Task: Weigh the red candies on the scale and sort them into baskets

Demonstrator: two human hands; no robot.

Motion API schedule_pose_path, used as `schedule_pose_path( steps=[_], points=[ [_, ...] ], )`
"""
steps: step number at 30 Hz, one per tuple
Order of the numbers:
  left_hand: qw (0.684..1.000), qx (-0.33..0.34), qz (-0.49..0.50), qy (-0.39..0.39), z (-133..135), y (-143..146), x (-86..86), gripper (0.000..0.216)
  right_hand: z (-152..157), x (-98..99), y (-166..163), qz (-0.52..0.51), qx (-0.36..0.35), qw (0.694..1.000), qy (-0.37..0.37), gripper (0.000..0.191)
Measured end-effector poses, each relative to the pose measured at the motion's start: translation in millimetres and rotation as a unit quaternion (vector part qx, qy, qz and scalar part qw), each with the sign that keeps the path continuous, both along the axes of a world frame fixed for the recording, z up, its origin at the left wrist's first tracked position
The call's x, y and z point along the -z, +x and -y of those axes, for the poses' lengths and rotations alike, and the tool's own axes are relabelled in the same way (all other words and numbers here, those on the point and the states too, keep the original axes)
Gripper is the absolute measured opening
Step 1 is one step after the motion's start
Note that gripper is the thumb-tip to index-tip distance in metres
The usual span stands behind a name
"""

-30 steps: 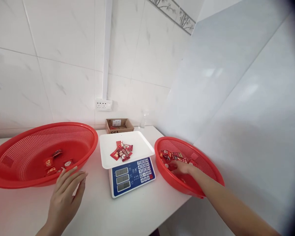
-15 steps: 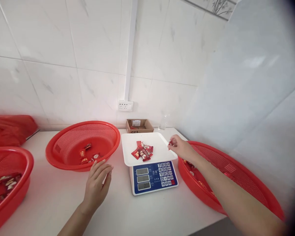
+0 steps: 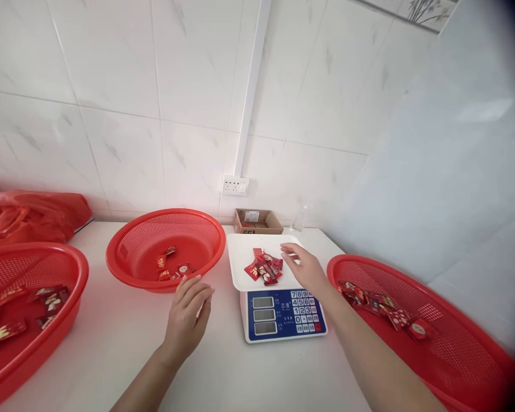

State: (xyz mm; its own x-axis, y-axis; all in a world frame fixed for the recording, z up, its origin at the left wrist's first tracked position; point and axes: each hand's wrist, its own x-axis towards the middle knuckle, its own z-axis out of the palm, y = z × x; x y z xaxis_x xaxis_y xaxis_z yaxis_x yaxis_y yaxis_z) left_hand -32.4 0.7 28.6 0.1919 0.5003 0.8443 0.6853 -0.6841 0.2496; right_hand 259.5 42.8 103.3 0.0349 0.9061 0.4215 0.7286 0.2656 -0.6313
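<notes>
Several red wrapped candies (image 3: 265,269) lie in a small heap on the white pan (image 3: 244,246) of a digital scale (image 3: 285,315). Over the pan's right side, just beside the heap, is my right hand (image 3: 302,266), fingers apart with nothing seen in them. My left hand (image 3: 189,312) hovers by the near rim of the middle red basket (image 3: 124,269), its fingers loosely spread and holding nothing. A few candies (image 3: 163,262) rest on that basket's bottom.
At the right stands another red basket (image 3: 450,349) with a row of candies. A third basket (image 3: 75,286) with candies is at the left, and red plastic bags (image 3: 38,214) lie behind it. A cardboard box (image 3: 274,223) and a clear plastic item (image 3: 299,219) sit near the wall.
My right hand has moved left over the scale pan and let go of the red candy it held. My view has turned a little to the left.
</notes>
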Motion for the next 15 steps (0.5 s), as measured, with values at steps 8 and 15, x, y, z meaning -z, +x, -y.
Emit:
schedule_pose_path(
  steps=[8,15],
  points=[
    [1.0,-0.024,-0.012,0.004,0.0,0.0,-1.4,0.02,124.1,85.1,9.8,-0.172,0.16,0.972,-0.014,0.037],
    [0.995,-0.085,-0.056,0.008,-9.1,-3.3,0.5,0.021,141.8,130.4,8.5,-0.241,0.129,0.954,-0.126,0.043]
  ],
)
